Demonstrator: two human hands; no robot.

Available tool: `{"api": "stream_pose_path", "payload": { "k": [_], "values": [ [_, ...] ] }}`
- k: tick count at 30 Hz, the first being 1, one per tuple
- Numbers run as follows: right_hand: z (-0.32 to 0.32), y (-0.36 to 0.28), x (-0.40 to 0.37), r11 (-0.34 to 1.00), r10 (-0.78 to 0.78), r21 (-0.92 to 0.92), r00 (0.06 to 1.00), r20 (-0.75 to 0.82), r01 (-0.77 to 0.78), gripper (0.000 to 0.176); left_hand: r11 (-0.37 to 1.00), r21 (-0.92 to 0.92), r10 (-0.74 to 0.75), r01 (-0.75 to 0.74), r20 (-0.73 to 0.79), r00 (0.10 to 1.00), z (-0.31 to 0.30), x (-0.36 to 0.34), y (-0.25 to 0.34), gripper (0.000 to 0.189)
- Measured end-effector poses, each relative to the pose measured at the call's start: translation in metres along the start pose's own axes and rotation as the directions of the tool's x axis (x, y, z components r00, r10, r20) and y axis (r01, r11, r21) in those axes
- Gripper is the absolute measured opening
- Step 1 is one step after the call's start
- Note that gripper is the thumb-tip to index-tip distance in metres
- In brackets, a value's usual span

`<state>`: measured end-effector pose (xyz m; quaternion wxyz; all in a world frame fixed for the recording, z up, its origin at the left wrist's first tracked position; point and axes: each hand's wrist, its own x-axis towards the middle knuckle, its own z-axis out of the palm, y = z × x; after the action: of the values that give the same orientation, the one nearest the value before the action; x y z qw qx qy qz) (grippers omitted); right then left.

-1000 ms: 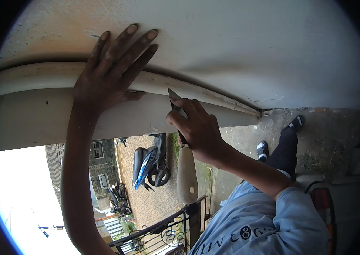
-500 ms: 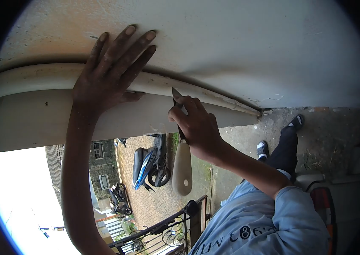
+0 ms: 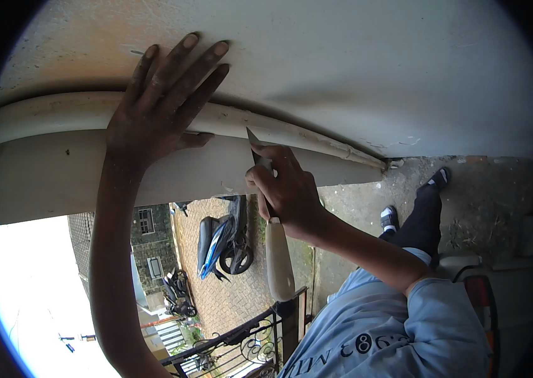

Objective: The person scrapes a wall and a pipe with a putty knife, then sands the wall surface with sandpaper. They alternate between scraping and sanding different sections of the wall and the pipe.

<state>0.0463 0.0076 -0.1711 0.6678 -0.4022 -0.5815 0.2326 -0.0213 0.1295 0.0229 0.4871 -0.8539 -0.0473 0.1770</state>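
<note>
My left hand [image 3: 153, 110] lies across a pale pipe [image 3: 232, 120], with its spread fingers reaching onto the wall [image 3: 354, 69] behind and its thumb on the pipe's near side. That hand is open. My right hand [image 3: 288, 189] is closed around a putty knife [image 3: 280, 261], holding it by the blade and the neck below the pale handle. The pointed end of the blade is beside the edge of the pipe; whether it touches cannot be told. Part of the blade is hidden by my fingers.
A flat grey wall strip [image 3: 39, 170] runs along the pipe. Beyond are a blue and black motorbike [image 3: 219, 242] on paving and a black iron railing [image 3: 241, 340]. My feet [image 3: 389, 218] stand on a concrete floor [image 3: 474, 220]. A light-coloured vehicle part with a red lamp [image 3: 481, 302] is behind me.
My right hand has shifted slightly, and the putty knife's tip moved left along the pipe while its handle swung right and down. My left hand stays almost in place.
</note>
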Motion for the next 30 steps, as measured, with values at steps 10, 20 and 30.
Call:
{"api": "stream_pose_path", "payload": {
  "k": [10,20,30],
  "values": [
    [0.001,0.013,0.009,0.982,0.185,-0.05,0.98,0.079,-0.181,0.035,1.0,-0.009,-0.014,0.014,0.002,1.0,-0.001,0.001,0.001,0.109],
    [-0.009,0.009,0.025,0.957,0.246,0.139,0.966,0.074,-0.255,0.034,0.998,-0.061,0.007,-0.006,0.015,1.0,-0.004,0.001,0.0,0.108],
    [-0.006,0.018,0.049,0.939,0.244,0.259,0.969,-0.035,-0.227,0.037,0.998,-0.045,0.05,-0.047,0.082,0.995,-0.011,-0.003,-0.001,0.113]
  ]
}}
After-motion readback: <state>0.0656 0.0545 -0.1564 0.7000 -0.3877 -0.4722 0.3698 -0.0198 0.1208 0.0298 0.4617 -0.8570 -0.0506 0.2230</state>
